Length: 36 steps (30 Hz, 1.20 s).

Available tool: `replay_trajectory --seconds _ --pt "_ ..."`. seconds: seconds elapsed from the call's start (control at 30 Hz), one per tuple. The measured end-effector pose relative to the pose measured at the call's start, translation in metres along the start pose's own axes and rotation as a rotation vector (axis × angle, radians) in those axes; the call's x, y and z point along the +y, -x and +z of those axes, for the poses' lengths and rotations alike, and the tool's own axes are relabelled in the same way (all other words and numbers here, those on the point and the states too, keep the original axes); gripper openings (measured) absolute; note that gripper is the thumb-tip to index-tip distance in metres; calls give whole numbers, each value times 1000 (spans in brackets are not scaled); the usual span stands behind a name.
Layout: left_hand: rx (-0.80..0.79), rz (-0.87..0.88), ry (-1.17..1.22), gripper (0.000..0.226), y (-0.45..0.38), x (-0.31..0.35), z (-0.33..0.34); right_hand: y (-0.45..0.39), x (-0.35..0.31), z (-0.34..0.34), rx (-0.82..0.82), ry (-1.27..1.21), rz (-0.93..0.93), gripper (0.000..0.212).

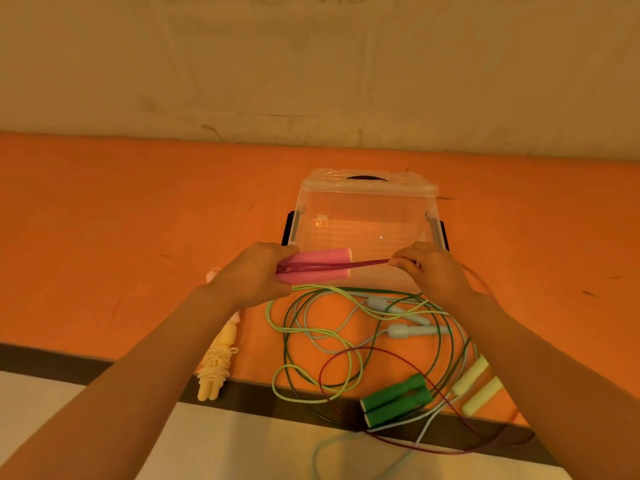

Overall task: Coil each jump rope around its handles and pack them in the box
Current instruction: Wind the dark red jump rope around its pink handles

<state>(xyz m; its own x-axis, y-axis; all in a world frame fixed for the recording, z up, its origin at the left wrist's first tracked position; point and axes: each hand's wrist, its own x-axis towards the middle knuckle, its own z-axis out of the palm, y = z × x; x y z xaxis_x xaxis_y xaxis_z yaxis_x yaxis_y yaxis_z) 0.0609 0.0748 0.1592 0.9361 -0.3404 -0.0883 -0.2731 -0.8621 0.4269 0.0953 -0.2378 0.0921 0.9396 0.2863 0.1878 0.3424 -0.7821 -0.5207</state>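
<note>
My left hand (pixel 258 271) grips two pink handles (pixel 322 255) held side by side, with dark red rope wound lengthwise over them. My right hand (pixel 429 268) pinches the taut dark red rope (pixel 367 262) just right of the handles. The rest of that rope (pixel 398 358) trails down across the table and over its front edge. Behind my hands stands the open clear plastic box (pixel 367 209); nothing shows inside it. A yellow rope (pixel 216 365) lies coiled round its handles at the left, beside my left forearm.
Loose tangled ropes lie on the orange table (pixel 104 237): green handles (pixel 398 398), pale yellow-green handles (pixel 479 384), light blue handles (pixel 408 323). The box lid (pixel 367 178) stands behind the box. A wall rises behind the table; pale floor lies below its dark front edge.
</note>
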Motion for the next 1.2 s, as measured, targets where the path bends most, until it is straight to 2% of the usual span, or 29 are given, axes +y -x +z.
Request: replay_trajectory --seconds 0.17,0.27,0.37,0.47,0.53,0.6,0.77,0.87,1.0,1.13,1.2 --pt "-12 -66 19 36 1 9 -5 0 -5 -5 26 42 17 28" --pt "-15 -85 1 36 -2 16 -5 2 -11 -8 -58 49 130 29" --pt "-31 -93 13 40 -5 25 2 9 -31 -15 -188 16 184 56" --pt "-85 -60 -11 26 -7 28 13 14 -71 -30 -248 -111 84 81" --pt "-103 -68 -44 23 -10 26 16 14 -100 -33 -212 -161 -46 87" --pt "-99 -54 -60 26 -12 29 18 13 -118 -23 -232 -94 -146 90" --pt "-136 33 -38 43 -11 43 23 7 -128 4 -370 153 -121 77" --pt "-98 97 -30 43 -7 43 17 0 -114 -5 -463 -18 -37 67" --pt "-39 192 -65 43 -2 42 13 2 -102 -15 -573 -98 31 75" --pt "-5 245 -36 54 2 44 11 0 -103 -23 -578 -428 126 59" --pt "8 235 -20 55 3 48 10 -1 -103 -23 -570 -487 159 55"
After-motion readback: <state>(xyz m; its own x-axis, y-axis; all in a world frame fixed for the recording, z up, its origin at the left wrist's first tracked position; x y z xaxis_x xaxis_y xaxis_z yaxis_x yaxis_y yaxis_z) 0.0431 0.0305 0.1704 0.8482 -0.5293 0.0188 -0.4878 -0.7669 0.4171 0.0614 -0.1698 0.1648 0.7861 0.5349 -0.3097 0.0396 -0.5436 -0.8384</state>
